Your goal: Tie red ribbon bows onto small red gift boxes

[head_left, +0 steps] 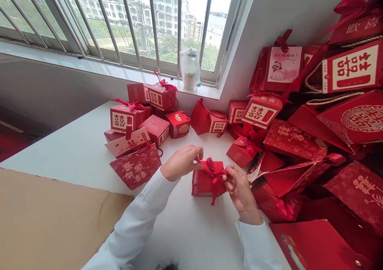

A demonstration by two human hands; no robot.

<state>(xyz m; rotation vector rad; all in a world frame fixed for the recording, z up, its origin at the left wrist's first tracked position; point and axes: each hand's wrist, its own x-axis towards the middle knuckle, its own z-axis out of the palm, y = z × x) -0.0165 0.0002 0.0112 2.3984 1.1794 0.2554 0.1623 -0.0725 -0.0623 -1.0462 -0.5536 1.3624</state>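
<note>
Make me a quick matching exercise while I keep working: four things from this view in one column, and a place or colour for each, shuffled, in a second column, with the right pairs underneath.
Things
1. Ribboned box
2. Container in clear plastic
3. Panel with the pictured couple
4. Cardboard

Place or colour
A. Brown
B. Between the left hand and the right hand
C. On the windowsill
D. Pale pink

Right pairs: 1-B, 2-C, 3-D, 4-A
</note>
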